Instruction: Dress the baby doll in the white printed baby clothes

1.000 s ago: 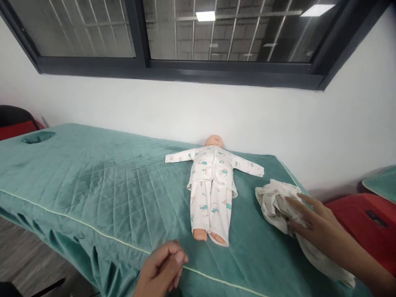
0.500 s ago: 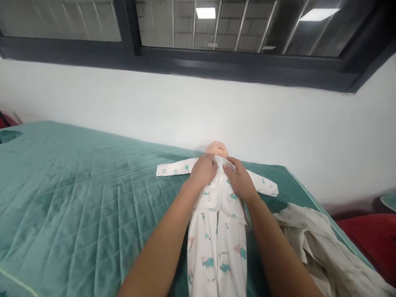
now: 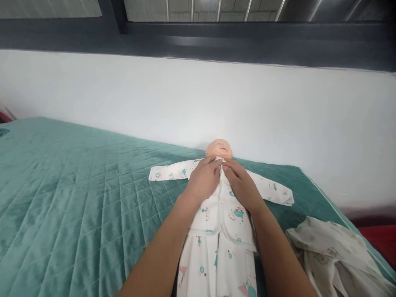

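A baby doll lies on its back, its head (image 3: 219, 148) toward the wall. It wears a white printed baby jacket (image 3: 208, 214) with both sleeves spread out sideways, over matching white pants (image 3: 198, 270). My left hand (image 3: 204, 177) is closed on the jacket's front edge just below the neck. Beside it, my right hand (image 3: 241, 182) grips the opposite front edge, fingertips almost meeting the left ones at the middle seam. The fingers hide the fastening there. Lower down, the two front panels meet and spread apart toward the hem.
A green quilted cover (image 3: 102, 198) lies under the doll and runs up to the white wall (image 3: 173, 103). Crumpled pale printed cloth (image 3: 337, 251) lies to the right. Beyond the cover's right edge is something red (image 3: 375, 239). A dark window frame (image 3: 185, 43) runs above.
The view has tipped down and come closer, so more of the doll's head shows. Both hands stay at the jacket's neck, with their fingertips now closer together at the front opening.
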Demonstrator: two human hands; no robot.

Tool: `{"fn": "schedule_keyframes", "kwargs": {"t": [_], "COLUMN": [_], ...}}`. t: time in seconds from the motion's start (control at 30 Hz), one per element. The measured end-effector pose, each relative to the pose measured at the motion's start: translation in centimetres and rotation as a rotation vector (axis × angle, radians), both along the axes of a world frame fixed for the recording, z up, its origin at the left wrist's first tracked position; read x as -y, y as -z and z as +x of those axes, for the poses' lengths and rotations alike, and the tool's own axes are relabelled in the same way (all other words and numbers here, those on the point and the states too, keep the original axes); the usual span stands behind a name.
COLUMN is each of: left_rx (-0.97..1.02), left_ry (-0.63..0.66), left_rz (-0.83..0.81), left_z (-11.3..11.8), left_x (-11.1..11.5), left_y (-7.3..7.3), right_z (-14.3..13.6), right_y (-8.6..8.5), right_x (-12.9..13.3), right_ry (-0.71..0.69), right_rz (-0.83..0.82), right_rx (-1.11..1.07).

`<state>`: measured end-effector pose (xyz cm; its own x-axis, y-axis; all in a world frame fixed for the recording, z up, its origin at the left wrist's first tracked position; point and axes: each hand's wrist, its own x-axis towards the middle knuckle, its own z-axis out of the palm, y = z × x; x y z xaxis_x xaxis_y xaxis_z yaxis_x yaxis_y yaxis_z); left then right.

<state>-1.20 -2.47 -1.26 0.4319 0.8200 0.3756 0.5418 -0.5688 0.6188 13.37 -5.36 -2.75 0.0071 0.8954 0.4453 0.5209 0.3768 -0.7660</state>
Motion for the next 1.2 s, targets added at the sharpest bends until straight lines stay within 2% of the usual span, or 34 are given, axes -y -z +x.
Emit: {"fn": "schedule_keyframes", "kwargs": {"t": [0.2,0.37,0.5,0.67,0.73,0.83,0.93,1.03,1.2], "left_rx": [0.013,0.042,0.016,-0.055,-0.086,-0.115,-0.060,0.079,0.190], "left_ry": [-0.028,-0.035,-0.029,-0.011,-0.001,0.004,-0.011,-0.014,0.115], "left_rz": [0.004,0.012,0.011,0.008,0.001,-0.011,-0.011,-0.060,-0.210], "left_z": [0.1,0.2,0.1,-0.1,-0.2,-0.2,-0.1,-0.2,-1.3], "left_x": [0.0,0.1,0.2,0.5,0.6,0.6,0.4,0.3,0.9], "left_y": [0.2,0.1,0.0,-0.4,-0.5,-0.4,-0.2,-0.3,-1.5], "right_z": [0.2,0.1,-0.1,-0.4,-0.4,-0.2,0.1,0.3,0.2], "right_y": [0.4,0.5,0.4,0.2,0.3,0.6,0.8,0.7,0.2], "right_x": [0.0,0.0,0.2,0.7,0.7,0.5,0.1,0.1,0.4], "right_ry": [0.042,0.067,0.107,0.241,0.230,0.132,0.098,0.130,0.188], "right_rz": [0.012,0.002,-0.017,-0.121,-0.125,-0.066,-0.011,0.027,0.061], "right_rx": [0.083,0.071,-0.046,-0.193,-0.196,-0.124,-0.026,0.030,0.036]}}
